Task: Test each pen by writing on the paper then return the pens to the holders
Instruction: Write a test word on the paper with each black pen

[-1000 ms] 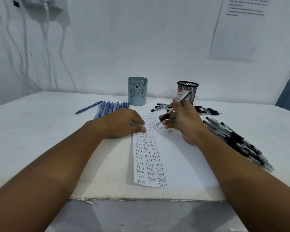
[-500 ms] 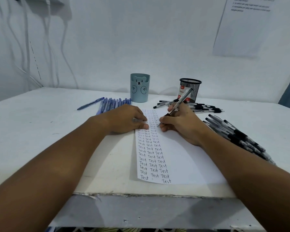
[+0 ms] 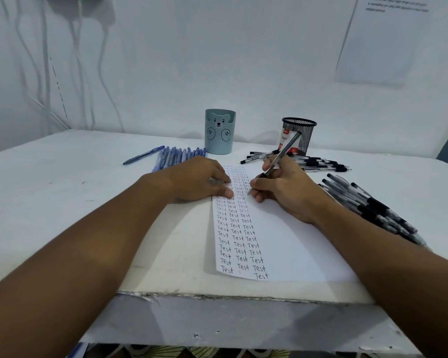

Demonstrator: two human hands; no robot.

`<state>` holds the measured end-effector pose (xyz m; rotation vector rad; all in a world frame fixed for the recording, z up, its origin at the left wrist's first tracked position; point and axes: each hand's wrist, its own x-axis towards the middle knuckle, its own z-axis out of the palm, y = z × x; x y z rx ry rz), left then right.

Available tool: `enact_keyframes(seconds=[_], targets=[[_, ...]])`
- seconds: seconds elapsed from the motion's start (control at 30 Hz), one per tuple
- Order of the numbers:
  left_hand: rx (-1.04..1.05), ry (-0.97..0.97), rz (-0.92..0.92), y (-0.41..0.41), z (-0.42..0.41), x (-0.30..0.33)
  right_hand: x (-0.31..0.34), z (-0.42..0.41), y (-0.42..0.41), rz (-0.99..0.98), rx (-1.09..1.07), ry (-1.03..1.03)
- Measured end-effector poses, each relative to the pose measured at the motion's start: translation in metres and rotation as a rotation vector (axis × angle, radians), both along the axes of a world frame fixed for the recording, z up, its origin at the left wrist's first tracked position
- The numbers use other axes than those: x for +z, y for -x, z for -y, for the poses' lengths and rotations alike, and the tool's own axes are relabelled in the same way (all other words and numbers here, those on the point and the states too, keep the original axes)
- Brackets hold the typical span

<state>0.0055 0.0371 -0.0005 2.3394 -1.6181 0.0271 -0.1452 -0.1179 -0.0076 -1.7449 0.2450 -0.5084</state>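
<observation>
The paper (image 3: 269, 244) lies at the table's near edge, pinned by the left hand (image 3: 199, 180) with flat fingers; should that hand ease off, I'd expect the sheet to skid. The right hand (image 3: 282, 188) pinches a black pen (image 3: 277, 161), tip down on the sheet. Farther back, loose pens (image 3: 373, 205) could roll, and both holders, bear cup (image 3: 219, 131) and mesh cup (image 3: 299, 135), wait.
</observation>
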Motion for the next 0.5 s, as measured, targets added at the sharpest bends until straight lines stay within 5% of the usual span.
enact_keyframes(seconds=[0.27, 0.5], targets=[[-0.003, -0.001, 0.014, 0.0007, 0.0000, 0.0006, 0.0004, 0.0000, -0.0004, -0.042, -0.016, 0.105], [0.002, 0.011, -0.010, -0.0002, 0.0005, -0.0004, 0.0009, -0.0003, -0.0010, -0.011, -0.006, -0.033]])
